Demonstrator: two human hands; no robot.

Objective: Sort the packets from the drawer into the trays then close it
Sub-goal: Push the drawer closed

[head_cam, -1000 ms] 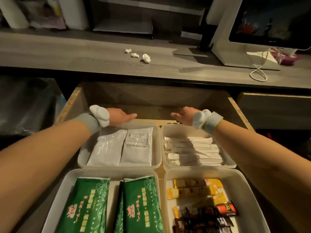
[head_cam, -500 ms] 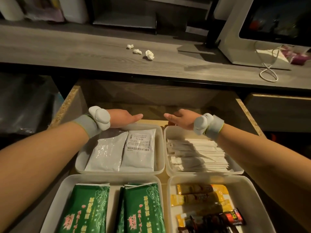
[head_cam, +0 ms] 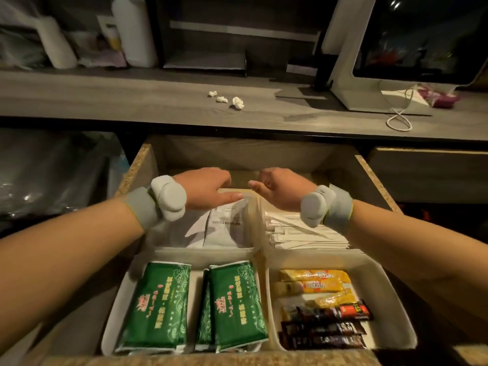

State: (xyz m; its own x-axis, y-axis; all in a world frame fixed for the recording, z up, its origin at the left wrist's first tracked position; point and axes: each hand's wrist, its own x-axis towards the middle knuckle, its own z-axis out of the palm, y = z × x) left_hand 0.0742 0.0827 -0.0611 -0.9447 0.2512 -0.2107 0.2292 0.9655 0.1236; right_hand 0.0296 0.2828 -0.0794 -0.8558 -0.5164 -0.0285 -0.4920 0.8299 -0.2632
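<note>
The wooden drawer [head_cam: 137, 167] stands open below the counter, filled by several white trays. Green packets [head_cam: 161, 305] lie in the near left tray [head_cam: 116, 320]. Yellow and dark sachets [head_cam: 319, 307] lie in the near right tray [head_cam: 390, 307]. White pouches [head_cam: 224, 228] fill the far left tray [head_cam: 253, 207], and thin white sticks [head_cam: 303, 233] fill the far right tray. My left hand [head_cam: 208, 188] hovers over the far left tray's back rim, fingers apart and empty. My right hand [head_cam: 282, 188] hovers close beside it over the far right tray, fingers loosely curled, holding nothing.
A grey counter [head_cam: 158, 101] runs above the drawer with three crumpled paper bits [head_cam: 227, 99], a monitor stand [head_cam: 351, 83] and a white cord [head_cam: 398, 120]. A shut drawer front [head_cam: 427, 167] lies to the right. Dark plastic bags [head_cam: 52, 170] sit to the left.
Both hands have moved inward toward each other over the back rims of the far trays. The view has tipped down, showing more of the near trays.
</note>
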